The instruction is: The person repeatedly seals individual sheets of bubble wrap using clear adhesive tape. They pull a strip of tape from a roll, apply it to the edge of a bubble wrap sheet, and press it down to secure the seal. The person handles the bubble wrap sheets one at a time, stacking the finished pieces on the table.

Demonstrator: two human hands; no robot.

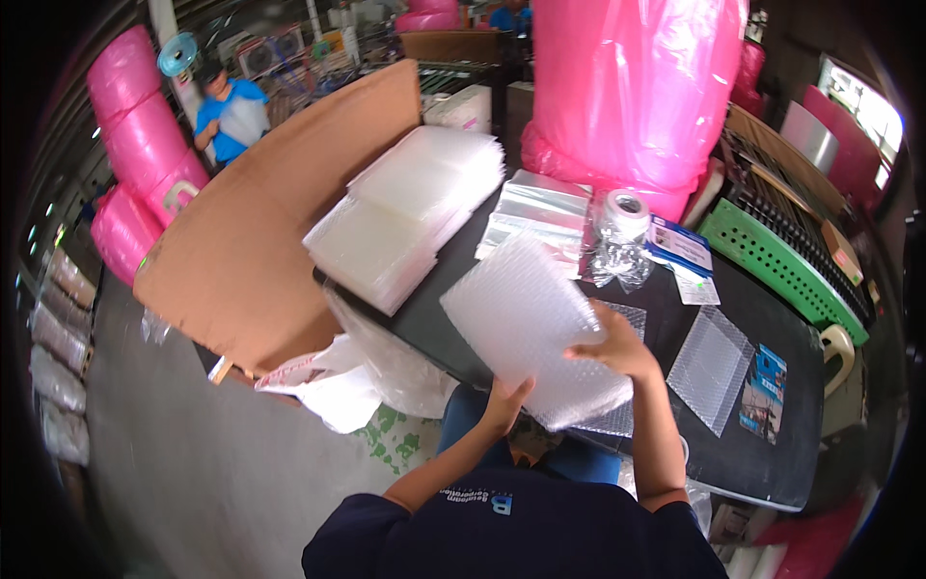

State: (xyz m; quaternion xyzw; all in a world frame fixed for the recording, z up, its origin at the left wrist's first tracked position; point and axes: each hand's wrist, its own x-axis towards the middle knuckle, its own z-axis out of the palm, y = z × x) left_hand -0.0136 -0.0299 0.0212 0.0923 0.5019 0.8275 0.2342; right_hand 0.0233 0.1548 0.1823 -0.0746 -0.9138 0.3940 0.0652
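On black table point(743, 454), bubble-wrap stacks point(405, 217), concrete floor point(193, 463)

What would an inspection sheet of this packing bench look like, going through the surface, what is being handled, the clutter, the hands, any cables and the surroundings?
Surface: dark worktable, crowded, with cardboard sheet leaning at its left end.
Job's things: stack of bubble-wrap bags held above the table edge; larger pile of bubble-wrap bags behind it.
Clutter: roll of tape, clear plastic sleeves, single bubble-wrap bag, blue printed card, white plastic bag hanging off the edge.
Hands: left hand grips the stack's lower edge; right hand grips its right side.
Cables: nothing seen.
Surroundings: big pink film rolls, green crate, another person in blue far left.
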